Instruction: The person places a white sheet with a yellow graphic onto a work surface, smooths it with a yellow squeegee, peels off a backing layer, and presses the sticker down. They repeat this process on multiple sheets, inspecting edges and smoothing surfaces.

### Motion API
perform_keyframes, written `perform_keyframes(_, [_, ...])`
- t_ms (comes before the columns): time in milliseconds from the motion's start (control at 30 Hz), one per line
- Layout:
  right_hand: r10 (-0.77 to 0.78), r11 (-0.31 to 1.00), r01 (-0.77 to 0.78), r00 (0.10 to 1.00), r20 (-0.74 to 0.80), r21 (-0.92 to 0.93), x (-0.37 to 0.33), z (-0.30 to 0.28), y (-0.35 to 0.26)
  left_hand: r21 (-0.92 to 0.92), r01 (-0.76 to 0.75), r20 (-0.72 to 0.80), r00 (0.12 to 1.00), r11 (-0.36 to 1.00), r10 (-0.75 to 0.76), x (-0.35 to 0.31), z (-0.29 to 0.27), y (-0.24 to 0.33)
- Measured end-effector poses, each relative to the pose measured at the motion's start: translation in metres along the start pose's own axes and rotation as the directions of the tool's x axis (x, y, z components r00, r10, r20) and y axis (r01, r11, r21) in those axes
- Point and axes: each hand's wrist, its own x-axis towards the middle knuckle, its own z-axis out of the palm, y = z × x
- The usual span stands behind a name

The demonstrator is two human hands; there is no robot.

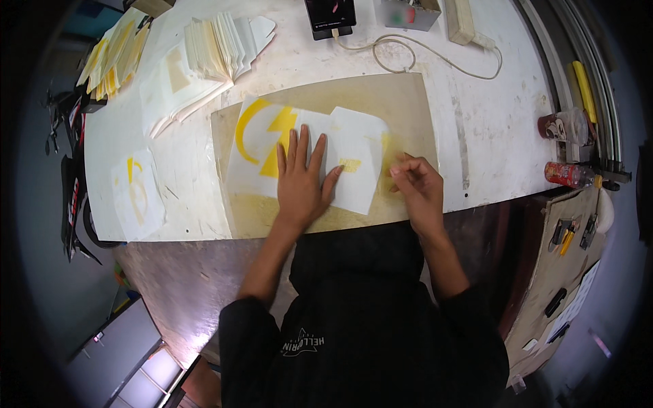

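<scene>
Spread flat, my left hand (301, 180) presses on a white sheet with bold yellow shapes (255, 180). Its thumb reaches over a second white sheet (357, 190), which carries a small yellow patch and a yellow smear along its right edge. The two sheets meet or overlap under the hand; I cannot tell which. Just right of the second sheet, my right hand (420, 194) is closed in a pinch, its fingertips a little blurred. What it holds, if anything, is too small to make out. Both sheets rest on a translucent, yellow-stained mat (408, 98).
A fanned stack of pale sheets (218, 51) and a yellow-marked stack (117, 54) occupy the far left. Another yellow-marked sheet (138, 194) lies left. A phone (330, 15) with a cable (435, 46) stands at the back. A cup (561, 126) and bottle (568, 174) line the right edge.
</scene>
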Motion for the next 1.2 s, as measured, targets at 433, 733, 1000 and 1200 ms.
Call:
perform_keyframes(433, [-0.358, 0.78, 0.431, 0.902, 0.241, -0.454, 0.048, 0.017, 0.003, -0.002, 0.101, -0.072, 0.992, 0.995, -0.101, -0.03, -0.003, 0.032])
perform_keyframes(733, [-0.418, 0.676, 0.464, 0.881, 0.22, -0.572, 0.071, 0.01, 0.0, -0.021, 0.059, -0.07, 0.996, 0.998, -0.061, -0.031, 0.004, 0.026])
perform_keyframes(1000, [-0.192, 0.914, 0.247, 0.962, 0.192, -0.322, 0.077, -0.036, -0.038, -0.028, 0.075, -0.079, 0.994, 0.997, -0.077, -0.033, 0.005, 0.025])
perform_keyframes(1200, [-0.256, 0.829, 0.369, 0.919, 0.301, -0.42, 0.06, 0.002, -0.013, -0.031, 0.076, -0.082, 0.994, 0.997, -0.079, -0.033, 0.002, 0.027])
